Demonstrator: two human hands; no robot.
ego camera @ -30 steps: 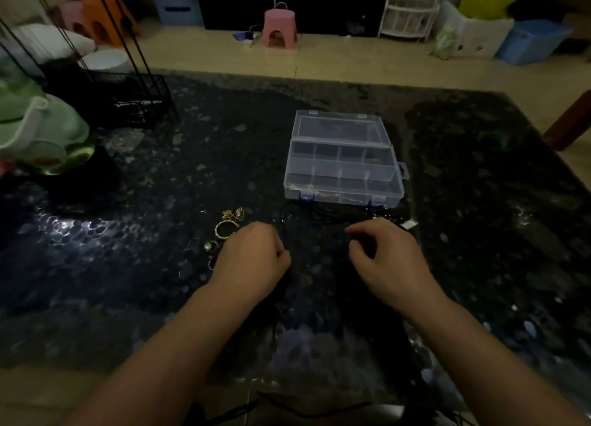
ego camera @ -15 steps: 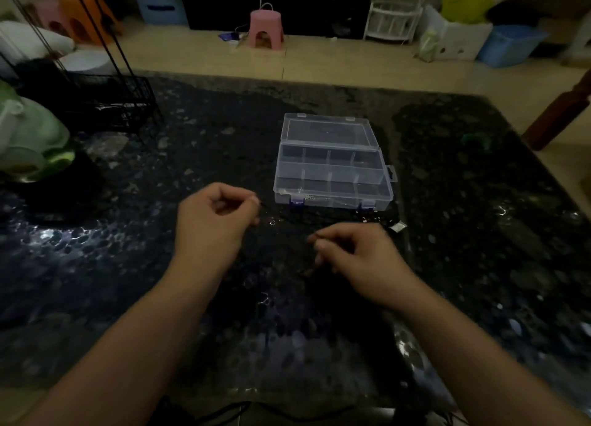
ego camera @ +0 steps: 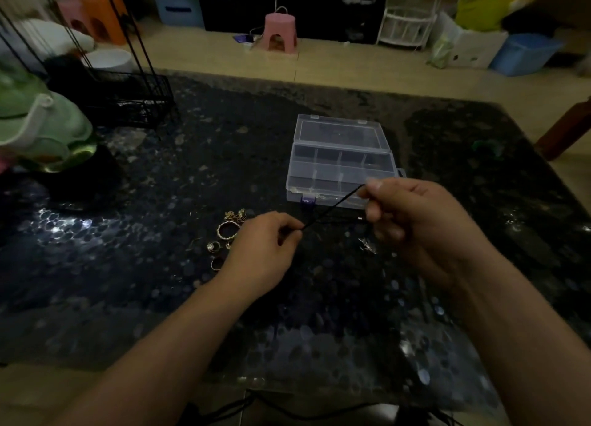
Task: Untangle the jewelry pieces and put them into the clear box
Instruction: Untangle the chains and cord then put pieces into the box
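Observation:
A thin black cord (ego camera: 332, 208) is stretched taut between my two hands above the dark table. My left hand (ego camera: 262, 253) pinches its lower end, and my right hand (ego camera: 415, 218) pinches the upper end, raised in front of the clear box (ego camera: 342, 160). The box lies open with its lid flat behind and a thin gold chain in its front compartments. Gold rings (ego camera: 227, 230) and a small gold tangle (ego camera: 236, 215) lie on the table just left of my left hand. A small silver piece (ego camera: 367, 246) lies under my right hand.
The dark glossy table (ego camera: 160, 266) carries a black wire rack (ego camera: 128, 102) and green and white dishes (ego camera: 38, 128) at the far left. A small green item (ego camera: 484, 146) lies at the far right. A black cable (ego camera: 287, 409) runs along the near edge.
My right hand has risen and moved right toward the box front, pulling the black cord taut. My left hand has shifted right, uncovering the gold rings beside it.

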